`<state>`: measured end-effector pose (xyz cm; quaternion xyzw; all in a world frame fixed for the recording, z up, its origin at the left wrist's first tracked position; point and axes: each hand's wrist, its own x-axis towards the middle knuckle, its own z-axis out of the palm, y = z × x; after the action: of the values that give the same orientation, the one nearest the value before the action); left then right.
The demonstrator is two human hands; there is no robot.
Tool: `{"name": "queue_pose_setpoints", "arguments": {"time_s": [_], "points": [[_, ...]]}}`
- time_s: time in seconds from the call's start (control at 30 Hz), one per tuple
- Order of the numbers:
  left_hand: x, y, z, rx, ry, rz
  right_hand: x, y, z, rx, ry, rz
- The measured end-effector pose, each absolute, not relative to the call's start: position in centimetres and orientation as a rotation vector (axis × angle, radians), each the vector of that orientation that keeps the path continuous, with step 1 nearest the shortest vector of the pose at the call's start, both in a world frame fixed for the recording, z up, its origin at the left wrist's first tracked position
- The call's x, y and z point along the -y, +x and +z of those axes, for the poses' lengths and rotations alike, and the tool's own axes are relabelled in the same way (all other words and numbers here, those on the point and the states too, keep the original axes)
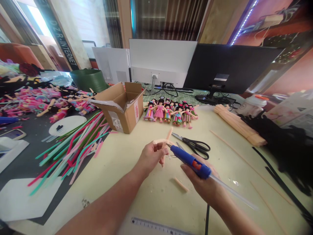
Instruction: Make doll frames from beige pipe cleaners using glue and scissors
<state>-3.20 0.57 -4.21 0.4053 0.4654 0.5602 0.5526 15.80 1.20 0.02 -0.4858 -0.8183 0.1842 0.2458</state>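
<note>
Peach pipe-cleaner pieces (169,133), crossed over one another, are pinched between the fingers of my left hand (152,154) near the middle of the view. My right hand (204,178) is wrapped round a blue glue gun (187,158) with a clear glue stick (232,190) coming out of its rear. The gun's metal tip points left and is at the peach pieces, close to my left fingertips. Whether the tip touches them I cannot tell. Black-handled scissors (195,145) lie just behind the gun. A short peach piece (181,185) rests on the table between my hands.
Small dolls (168,112) sit behind the scissors, beside an open cardboard box (124,112). Coloured pipe cleaners (75,147) spread at the left. A peach bundle (239,125) and black strands (288,147) lie at the right. A ruler (156,226) is at the front edge. Monitors (162,62) stand behind.
</note>
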Motion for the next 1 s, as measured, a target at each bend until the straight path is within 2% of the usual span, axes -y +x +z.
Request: {"name": "queue_pose_setpoints", "arguments": {"time_s": [1.0], "points": [[-0.45,-3.17,-3.54,-1.145,0.9,1.314,-1.02,15.67,0.03,2.087,-1.384,0.522]]}}
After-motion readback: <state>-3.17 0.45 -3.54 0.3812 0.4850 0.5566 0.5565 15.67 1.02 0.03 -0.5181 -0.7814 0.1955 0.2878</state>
